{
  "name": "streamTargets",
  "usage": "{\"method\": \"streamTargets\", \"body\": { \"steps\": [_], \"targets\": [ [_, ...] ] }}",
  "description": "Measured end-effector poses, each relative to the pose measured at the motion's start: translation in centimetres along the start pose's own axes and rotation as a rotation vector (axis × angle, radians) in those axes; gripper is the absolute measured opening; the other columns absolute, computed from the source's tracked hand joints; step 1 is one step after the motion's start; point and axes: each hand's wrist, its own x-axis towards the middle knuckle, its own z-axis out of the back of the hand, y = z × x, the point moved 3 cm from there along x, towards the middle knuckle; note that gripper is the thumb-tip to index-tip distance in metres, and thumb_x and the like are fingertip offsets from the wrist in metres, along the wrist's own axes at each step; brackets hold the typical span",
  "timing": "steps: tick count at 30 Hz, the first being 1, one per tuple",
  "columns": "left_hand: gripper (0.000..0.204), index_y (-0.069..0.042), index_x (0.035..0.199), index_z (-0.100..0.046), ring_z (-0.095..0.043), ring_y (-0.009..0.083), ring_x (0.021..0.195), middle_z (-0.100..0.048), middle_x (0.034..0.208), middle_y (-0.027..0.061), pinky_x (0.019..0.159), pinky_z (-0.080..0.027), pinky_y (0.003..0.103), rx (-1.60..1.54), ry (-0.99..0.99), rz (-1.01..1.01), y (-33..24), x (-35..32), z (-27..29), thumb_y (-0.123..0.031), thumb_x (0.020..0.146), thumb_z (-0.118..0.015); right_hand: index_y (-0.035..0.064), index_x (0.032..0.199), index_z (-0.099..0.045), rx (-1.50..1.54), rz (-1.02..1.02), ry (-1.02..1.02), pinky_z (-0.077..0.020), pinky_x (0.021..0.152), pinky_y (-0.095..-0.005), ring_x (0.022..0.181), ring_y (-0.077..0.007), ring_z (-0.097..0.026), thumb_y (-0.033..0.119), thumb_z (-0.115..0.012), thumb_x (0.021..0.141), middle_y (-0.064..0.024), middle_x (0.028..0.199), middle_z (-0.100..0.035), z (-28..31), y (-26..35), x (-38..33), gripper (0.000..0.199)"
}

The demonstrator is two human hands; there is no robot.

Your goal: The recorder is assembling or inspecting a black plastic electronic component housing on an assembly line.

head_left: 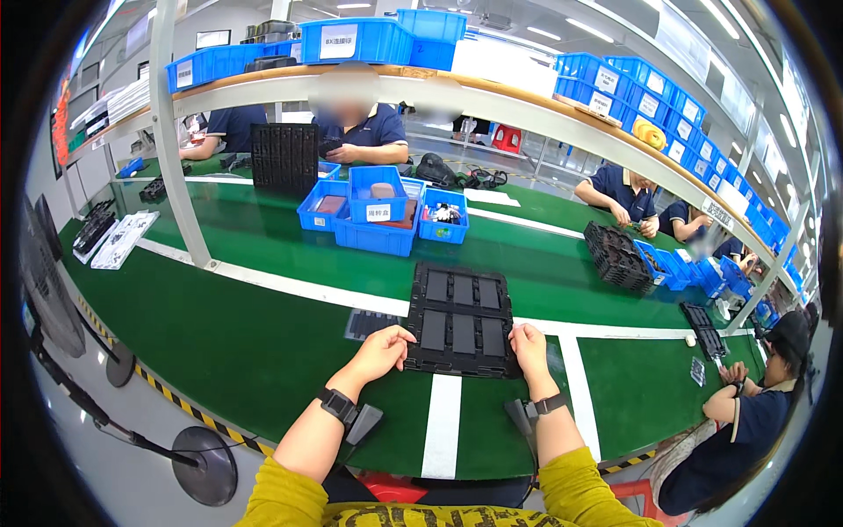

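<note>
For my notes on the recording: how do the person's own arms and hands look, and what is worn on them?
Both hands, left hand and right hand, are bare. Each wrist carries a black band with a grey wedge-shaped device. Yellow sleeves are pushed up near the elbows.

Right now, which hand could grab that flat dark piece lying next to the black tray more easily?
The left hand. It grips the black tray's near left corner, right beside the flat dark piece. The right hand is across the tray.
</note>
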Motion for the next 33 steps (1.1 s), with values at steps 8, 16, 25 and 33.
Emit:
{"method": "streamTargets", "body": {
  "steps": [8, 16, 25, 33],
  "targets": [
    [0.017, 0.0, 0.095, -0.053, -0.05, 0.0085, 0.054, -0.051, 0.066, 0.0023, 0.051, -0.042, 0.022, 0.044, -0.019, 0.009, -0.2, -0.4, -0.3, 0.0, 0.083, -0.042, 0.0038, 0.065, -0.052, 0.007, -0.02, 0.016, -0.0253, 0.041, -0.02, 0.043, -0.0037, -0.035, 0.015, -0.046, 0.086, 0.003, 0.049, -0.042, 0.0, 1.0, -0.6, 0.025],
    [0.012, -0.002, 0.089, -0.055, -0.047, 0.0061, 0.055, -0.053, 0.066, 0.0016, 0.05, -0.039, 0.021, 0.002, -0.343, -0.157, 0.0, 0.0, 1.1, 0.0, 0.082, -0.045, 0.0027, 0.062, -0.051, 0.032, -0.002, -0.128, -0.0272, 0.039, -0.0212, 0.042, -0.0043, -0.037, 0.015, -0.047, 0.085, 0.002, 0.048, -0.043, 1.1, 0.1, 0.2, 0.027],
    [0.013, -0.008, 0.08, -0.06, -0.043, 0.0261, 0.098, -0.05, 0.095, 0.0083, 0.087, -0.032, 0.036, 0.642, -0.415, -0.331, -1.2, -0.7, 1.0, -0.012, 0.068, -0.065, 0.0033, 0.062, -0.05, 0.136, 0.079, -0.267, -0.026, 0.039, -0.0206, 0.042, -0.0036, -0.035, 0.015, -0.047, 0.086, 0.0026, 0.048, -0.043, 1.9, 0.2, 0.2, 0.026],
    [0.023, -0.011, 0.079, -0.059, -0.016, 0.0376, 0.125, -0.036, 0.122, 0.0183, 0.101, -0.007, 0.049, 0.757, -0.275, -0.329, -2.1, -1.6, -0.1, -0.03, 0.07, -0.067, 0.0031, 0.063, -0.049, 0.103, 0.045, -0.244, -0.0272, 0.039, -0.0211, 0.041, -0.004, -0.037, 0.016, -0.046, 0.087, 0.0018, 0.047, -0.043, 1.8, 0.2, 0.1, 0.027]
  ]
}}
